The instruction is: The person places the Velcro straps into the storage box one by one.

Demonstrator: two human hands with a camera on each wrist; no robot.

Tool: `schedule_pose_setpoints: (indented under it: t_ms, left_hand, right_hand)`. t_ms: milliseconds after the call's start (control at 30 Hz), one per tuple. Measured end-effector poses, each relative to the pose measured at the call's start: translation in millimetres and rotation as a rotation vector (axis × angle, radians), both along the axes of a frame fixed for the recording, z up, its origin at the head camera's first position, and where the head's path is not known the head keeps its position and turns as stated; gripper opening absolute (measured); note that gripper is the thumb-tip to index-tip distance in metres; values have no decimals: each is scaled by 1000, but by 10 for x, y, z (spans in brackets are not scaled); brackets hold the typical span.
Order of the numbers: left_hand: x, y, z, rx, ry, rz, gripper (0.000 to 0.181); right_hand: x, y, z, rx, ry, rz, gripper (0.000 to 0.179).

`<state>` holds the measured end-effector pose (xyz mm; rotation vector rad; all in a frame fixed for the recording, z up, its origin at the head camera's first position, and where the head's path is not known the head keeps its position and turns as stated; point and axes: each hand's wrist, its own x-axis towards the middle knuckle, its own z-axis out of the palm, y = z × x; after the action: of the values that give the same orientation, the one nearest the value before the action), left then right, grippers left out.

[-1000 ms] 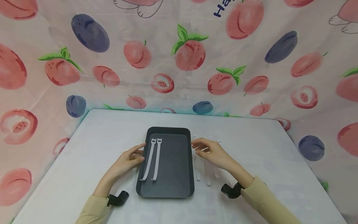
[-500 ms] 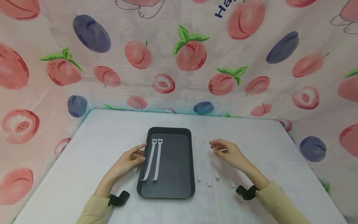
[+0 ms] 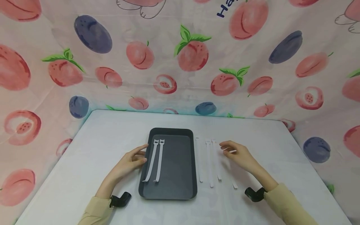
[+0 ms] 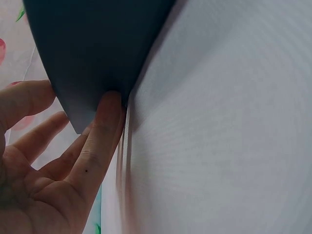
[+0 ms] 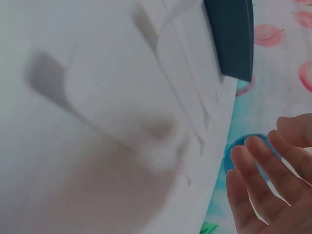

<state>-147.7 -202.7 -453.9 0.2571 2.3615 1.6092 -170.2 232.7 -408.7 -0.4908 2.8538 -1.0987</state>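
Note:
A dark grey tray [image 3: 180, 162] lies on the white table. Inside it, toward the left, two white hook-and-loop cable ties [image 3: 152, 161] lie side by side, their slotted heads at the far end. My left hand [image 3: 129, 161] touches the tray's left wall with extended fingers, as the left wrist view shows with the tray's side [image 4: 102, 53] against the fingertips. To the right of the tray several more white cable ties [image 3: 209, 165] lie lengthwise on the table. My right hand [image 3: 237, 153] hovers beside them, fingers loosely bent and holding nothing, hiding much of the rightmost tie [image 3: 234, 185].
A peach-patterned cloth [image 3: 166, 56] hangs behind the table [image 3: 112, 125]. Black wrist cameras [image 3: 121, 199] sit on both wrists. In the right wrist view, the ties' near ends [image 5: 46, 80] curl up off the table, with the tray's corner beyond.
My right hand has moved right, from the tray's right edge past the loose ties, uncovering several of them. My left hand stays at the tray, and the two ties inside have not moved.

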Motion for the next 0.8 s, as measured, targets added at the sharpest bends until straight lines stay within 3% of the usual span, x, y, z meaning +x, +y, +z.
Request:
schedule_pose_setpoints:
  t_ms: [433, 800]
  left_hand:
    - [5, -6, 0, 1, 1, 0, 61]
    - [-1, 5, -8, -2, 2, 3, 60]
  right_hand:
    - [-67, 164, -36, 41, 30, -26, 31]
    - [-161, 227, -34, 52, -1, -65, 30]
